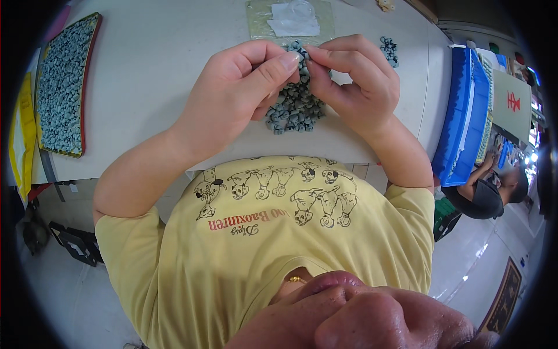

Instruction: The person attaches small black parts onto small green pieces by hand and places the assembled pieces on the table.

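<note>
Both my hands are raised close together over the table, fingertips nearly meeting. My left hand [241, 87] is closed in a pinch, its thumb pressed on bent fingers. My right hand [357, 78] pinches with thumb and index finger just beside it. A tiny dark bluish bit shows between the fingertips, too small to tell from the stones behind. Below and beyond the hands lies a loose pile of small blue-green stones [295, 113], partly hidden by my fingers.
A red-and-yellow-edged tray [87, 75] full of similar stones is at the left, by a yellow bag [22, 139]. A clear plastic lid [300, 10] lies on a mat at the back. Few dark stones [389, 51] and a blue bin [462, 116] are right; another person [494, 189] sits beyond.
</note>
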A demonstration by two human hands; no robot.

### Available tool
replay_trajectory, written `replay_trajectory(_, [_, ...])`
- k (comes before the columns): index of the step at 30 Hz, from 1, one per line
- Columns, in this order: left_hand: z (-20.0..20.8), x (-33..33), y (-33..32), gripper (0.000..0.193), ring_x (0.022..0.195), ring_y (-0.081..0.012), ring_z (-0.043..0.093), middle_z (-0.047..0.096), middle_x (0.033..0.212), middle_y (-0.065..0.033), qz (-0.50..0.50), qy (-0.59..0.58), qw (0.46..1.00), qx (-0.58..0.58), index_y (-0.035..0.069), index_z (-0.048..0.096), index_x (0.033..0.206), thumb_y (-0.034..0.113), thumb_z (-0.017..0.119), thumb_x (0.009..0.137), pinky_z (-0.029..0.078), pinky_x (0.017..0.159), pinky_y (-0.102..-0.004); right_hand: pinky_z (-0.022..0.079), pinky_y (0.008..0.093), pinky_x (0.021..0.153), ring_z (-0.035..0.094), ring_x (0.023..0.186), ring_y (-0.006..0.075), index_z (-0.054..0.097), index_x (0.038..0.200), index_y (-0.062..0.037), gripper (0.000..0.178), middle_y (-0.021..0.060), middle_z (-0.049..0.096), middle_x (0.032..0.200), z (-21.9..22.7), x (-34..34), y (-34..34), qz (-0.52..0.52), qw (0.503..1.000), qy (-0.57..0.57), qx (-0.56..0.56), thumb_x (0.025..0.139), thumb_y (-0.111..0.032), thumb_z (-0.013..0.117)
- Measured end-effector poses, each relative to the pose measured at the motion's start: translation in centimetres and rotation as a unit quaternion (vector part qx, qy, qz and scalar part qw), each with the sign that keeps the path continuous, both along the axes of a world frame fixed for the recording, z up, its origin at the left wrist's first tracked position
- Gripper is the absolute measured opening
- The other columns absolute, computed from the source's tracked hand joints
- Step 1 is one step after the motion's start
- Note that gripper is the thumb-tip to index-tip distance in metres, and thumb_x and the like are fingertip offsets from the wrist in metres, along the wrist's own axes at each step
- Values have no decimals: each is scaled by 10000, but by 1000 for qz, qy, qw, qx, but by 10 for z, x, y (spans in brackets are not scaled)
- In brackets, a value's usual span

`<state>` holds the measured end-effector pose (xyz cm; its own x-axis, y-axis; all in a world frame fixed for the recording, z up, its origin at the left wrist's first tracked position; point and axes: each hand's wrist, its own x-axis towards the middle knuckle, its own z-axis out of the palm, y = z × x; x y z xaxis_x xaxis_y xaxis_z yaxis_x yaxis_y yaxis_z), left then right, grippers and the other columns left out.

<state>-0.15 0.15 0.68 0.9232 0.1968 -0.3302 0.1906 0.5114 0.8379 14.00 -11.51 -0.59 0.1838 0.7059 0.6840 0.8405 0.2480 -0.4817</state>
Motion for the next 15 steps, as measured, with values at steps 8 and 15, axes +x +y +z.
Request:
replay_trajectory(8, [0,-1,-3,169,489,-28,264,343,575,65,23,-15,999,31,64,495,819,213,499,898,195,426,-193,486,243,513,591,611,156,646,800,-44,214,57,602,726,2,0,-1,1,1000,12,-23,608,30,706])
replay_trajectory(15, [-8,-3,8,172,527,-17,308,388,619,65,3,9,1000,-21,60,519,835,222,521,893,257,451,-186,500,285,544,605,694,203,635,819,-61,143,41,603,774,2,4,3,0,995,21,-99,682,-33,667])
